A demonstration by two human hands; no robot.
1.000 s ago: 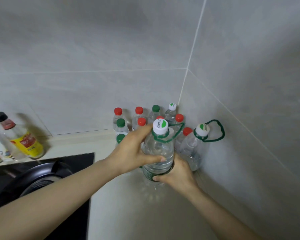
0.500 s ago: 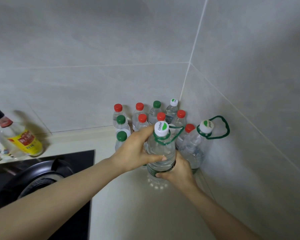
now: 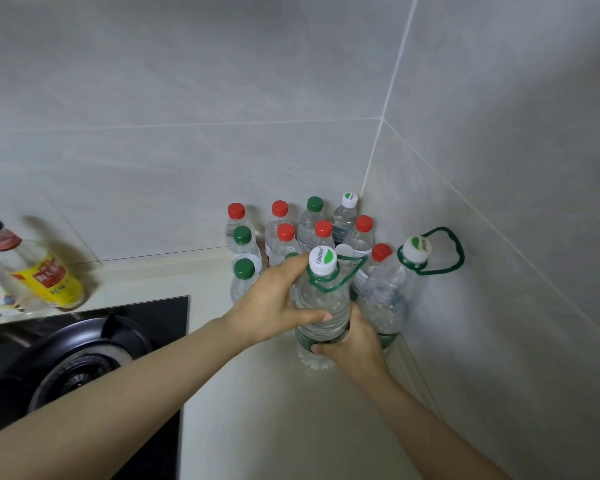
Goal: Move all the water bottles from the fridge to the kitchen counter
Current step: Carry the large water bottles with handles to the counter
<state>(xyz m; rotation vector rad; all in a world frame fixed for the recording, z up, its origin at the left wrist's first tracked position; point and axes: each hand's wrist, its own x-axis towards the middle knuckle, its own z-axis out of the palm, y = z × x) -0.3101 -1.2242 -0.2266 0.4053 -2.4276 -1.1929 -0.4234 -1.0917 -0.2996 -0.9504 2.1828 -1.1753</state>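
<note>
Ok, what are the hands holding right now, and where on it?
Both grip the large water bottle: left hand round its upper body, right hand round its lower body.

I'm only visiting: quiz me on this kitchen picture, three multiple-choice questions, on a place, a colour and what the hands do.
1. Where does the yellow-labelled bottle stand? A. in a sink; B. on the counter behind the hob; C. on the floor.
2. The cap of the big bottle in front is: A. red; B. white and green; C. black.
3. Who holds that big bottle? A. both hands; B. one hand alone; C. nobody.
1 B: it stands by the back wall, at left. 2 B: white with a green mark. 3 A: the left hand grips it high, the right hand low.
</note>
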